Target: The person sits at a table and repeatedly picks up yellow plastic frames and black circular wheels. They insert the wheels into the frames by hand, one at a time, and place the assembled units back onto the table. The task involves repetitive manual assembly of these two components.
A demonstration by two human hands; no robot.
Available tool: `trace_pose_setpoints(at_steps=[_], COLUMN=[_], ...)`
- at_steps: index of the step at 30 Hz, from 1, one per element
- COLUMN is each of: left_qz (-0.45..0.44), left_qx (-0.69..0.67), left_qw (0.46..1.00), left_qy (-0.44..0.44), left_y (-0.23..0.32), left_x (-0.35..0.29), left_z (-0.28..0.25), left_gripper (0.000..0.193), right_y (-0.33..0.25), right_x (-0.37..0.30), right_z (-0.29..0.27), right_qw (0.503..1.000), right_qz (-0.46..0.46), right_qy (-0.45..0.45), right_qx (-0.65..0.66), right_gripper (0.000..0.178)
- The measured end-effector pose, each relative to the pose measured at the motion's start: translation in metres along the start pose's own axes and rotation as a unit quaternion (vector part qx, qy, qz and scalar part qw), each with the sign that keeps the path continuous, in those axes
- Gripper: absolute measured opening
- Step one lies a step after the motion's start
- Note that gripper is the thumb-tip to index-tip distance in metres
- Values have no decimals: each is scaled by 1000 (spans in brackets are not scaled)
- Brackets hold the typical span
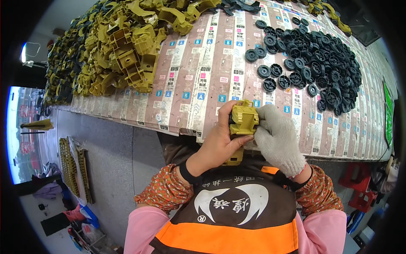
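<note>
Near the table's front edge I hold a mustard-yellow plastic toy truck body (245,120). My bare left hand (215,146) is closed around its left side, thumb along the near end and fingers behind it. A dark part shows at that side, between the body and my fingers. My right hand (278,137), in a whitish knit glove, is closed with its fingertips pressed on the body's right side. Anything small under those fingertips is hidden. Below my left thumb, another yellow piece (234,157) shows partly, close to my apron.
Loose black toy wheels (338,63) lie heaped on the right of the table (182,80), which is covered in printed sheets. A tall pile of yellow truck parts (105,51) fills the left. Red plastic stools (359,182) stand below the table at right.
</note>
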State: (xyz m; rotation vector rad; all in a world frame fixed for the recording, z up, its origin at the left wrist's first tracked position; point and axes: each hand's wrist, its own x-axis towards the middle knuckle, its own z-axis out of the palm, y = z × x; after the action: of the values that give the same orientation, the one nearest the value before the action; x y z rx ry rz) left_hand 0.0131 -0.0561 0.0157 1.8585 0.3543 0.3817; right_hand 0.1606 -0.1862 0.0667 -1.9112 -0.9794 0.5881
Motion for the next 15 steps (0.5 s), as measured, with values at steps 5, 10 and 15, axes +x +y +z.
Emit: trace_pose_setpoints(at_steps=[5,10,15], left_qz=[7,-22,-136], left_qx=[18,-146,-377], left_qw=[999,989,913], left_qy=[-26,-7,76], left_y=[5,-5,-3], left_x=[1,7,10], left_z=[-2,8,-4], left_gripper=[86,84,77], right_y=[2,-16,33], right_x=[5,40,87], right_z=[-15,-46,-53], right_qw=[997,984,919], right_qz=[36,130,-87], right_qy=[-50,-113,47], right_qx=[40,40,-381], right_gripper=[22,20,27])
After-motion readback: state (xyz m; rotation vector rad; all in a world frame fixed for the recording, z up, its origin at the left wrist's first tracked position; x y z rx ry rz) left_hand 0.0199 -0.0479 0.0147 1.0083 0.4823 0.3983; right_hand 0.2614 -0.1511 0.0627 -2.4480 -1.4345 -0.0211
